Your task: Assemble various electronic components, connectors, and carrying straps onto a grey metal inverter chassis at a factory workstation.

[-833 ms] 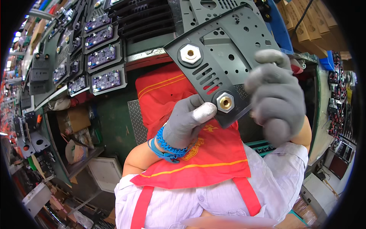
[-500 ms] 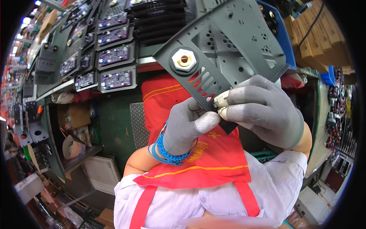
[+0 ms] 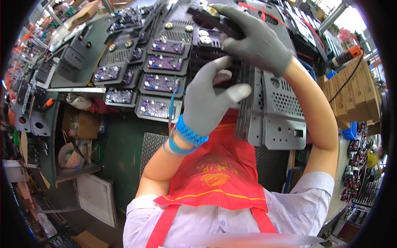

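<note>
My left hand [image 3: 205, 96], in a grey glove with a blue braided band at the wrist, is raised before the bench. Its fingers are half curled and the thumb stands apart, with nothing held between them. Farther forward, my gloved right hand [image 3: 261, 43] grips a dark sheet-metal panel [image 3: 205, 19], tilted nearly edge-on. A round brass-coloured fitting shows by the fingertips. Much of the panel is behind the fingers. Below my right forearm, grey perforated metal panels [image 3: 285, 131] stand stacked at the bench's front edge.
Left of the hands, several grey plates carry purple circuit boards [image 3: 161, 83] in rows. More metal panels [image 3: 304, 29] and a red strap lie at the far right. Cardboard boxes [image 3: 351, 93] and an orange-and-black tool [image 3: 346, 56] are on the right. A white-framed board [image 3: 96, 198] leans below left.
The large grey panel with the hex nut has left both hands. My right hand has reached forward and now grips a dark panel; the left has risen and opened. The view has shifted.
</note>
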Available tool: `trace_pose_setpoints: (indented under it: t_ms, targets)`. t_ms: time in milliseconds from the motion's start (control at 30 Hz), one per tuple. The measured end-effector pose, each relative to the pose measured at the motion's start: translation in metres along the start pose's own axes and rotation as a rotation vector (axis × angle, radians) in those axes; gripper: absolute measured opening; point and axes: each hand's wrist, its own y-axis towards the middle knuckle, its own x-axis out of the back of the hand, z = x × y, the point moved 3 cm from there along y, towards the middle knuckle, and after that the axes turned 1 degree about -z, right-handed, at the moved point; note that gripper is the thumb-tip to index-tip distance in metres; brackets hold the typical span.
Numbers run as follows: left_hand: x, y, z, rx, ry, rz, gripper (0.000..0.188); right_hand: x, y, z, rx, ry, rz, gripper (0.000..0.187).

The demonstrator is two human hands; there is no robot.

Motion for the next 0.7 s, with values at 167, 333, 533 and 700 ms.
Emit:
trace_pose_setpoints:
  t_ms: [167,333,533,700]
  targets:
    - [0.043,-0.036,0.04,0.125,0.009,0.058,0.041,-0.035,0.064,-0.079,-0.041,-0.347,0.161,0.074]
    - [0.08,-0.078,0.075,0.353,-0.052,-0.08,0.029,-0.067,0.069,-0.113,-0.024,-0.363,0.258,0.068]
    - [0.097,-0.092,0.088,0.399,-0.019,-0.068,0.026,-0.058,0.063,-0.106,0.12,-0.276,0.26,0.048]
    - [0.079,-0.08,0.082,0.387,0.008,-0.023,0.026,-0.051,0.057,-0.1,-0.066,-0.312,0.29,0.049]
